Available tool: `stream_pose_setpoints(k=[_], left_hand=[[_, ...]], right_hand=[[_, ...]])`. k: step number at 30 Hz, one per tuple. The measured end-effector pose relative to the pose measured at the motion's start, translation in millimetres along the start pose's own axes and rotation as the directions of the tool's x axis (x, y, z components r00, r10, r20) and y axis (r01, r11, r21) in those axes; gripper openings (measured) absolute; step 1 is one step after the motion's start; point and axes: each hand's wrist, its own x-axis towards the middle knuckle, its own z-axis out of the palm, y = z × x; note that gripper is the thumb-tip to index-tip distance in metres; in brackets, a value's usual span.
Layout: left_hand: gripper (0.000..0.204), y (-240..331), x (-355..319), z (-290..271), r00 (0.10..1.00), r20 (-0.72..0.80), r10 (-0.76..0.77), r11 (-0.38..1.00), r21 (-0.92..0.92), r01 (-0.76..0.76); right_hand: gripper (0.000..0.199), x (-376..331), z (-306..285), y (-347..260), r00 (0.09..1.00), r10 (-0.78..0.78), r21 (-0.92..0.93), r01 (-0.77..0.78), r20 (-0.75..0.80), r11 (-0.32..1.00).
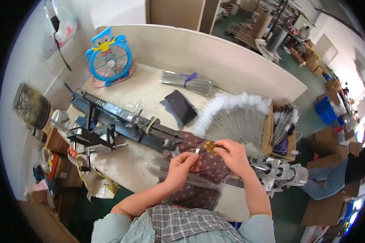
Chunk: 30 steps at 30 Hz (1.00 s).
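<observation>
Pinching a small white piece (197,150) between thumb and finger, our left grip (180,169) is hanging over the brown dotted cloth (217,171), while our right grip (232,157) is clasping a small yellow-brown piece (209,147) just beside it. We are seeing the two pieces apart, with the cloth lying beneath them along the near side of the tabletop (127,163). To work well here, we are probably best keeping both pinches light, bracing the wrists and keeping the cloth from bunching. Farther out, a dark machine arm (159,133) is crowding us on the left and a metal mechanism (280,175) is standing near our right forearm, so our elbows are wanting care. Beyond, dark folded fabric (181,107), a fanned heap of white-tipped rods (233,121) and a tied rod bundle (178,82) are limiting the far reach.
</observation>
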Motion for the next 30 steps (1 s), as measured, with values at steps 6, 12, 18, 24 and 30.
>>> stream_pose_setpoints(k=[6,12,18,24,30], left_hand=[[0.018,-19,17,32,0.994,0.035,0.107,0.987,0.120,-0.110],[0.018,-17,18,35,0.994,-0.019,0.112,0.983,0.149,-0.108],[0.015,5,8,26,0.972,-0.228,0.065,0.997,-0.026,-0.072],[0.019,6,11,16,0.989,-0.150,-0.006,0.999,-0.049,-0.001],[0.038,15,3,17,0.994,-0.084,-0.074,0.997,-0.011,0.073]], right_hand=[[0.019,-19,-20,9,0.985,0.155,0.299,-0.172,0.077,0.939],[0.017,-23,-28,12,0.996,-0.019,0.214,0.000,0.086,0.977],[0.009,10,2,-12,0.921,-0.291,-0.247,0.228,-0.258,0.942],[0.012,23,23,-12,0.982,-0.179,-0.080,0.173,-0.069,0.982],[0.017,23,23,-9,0.997,0.002,0.061,-0.006,0.074,0.998]])
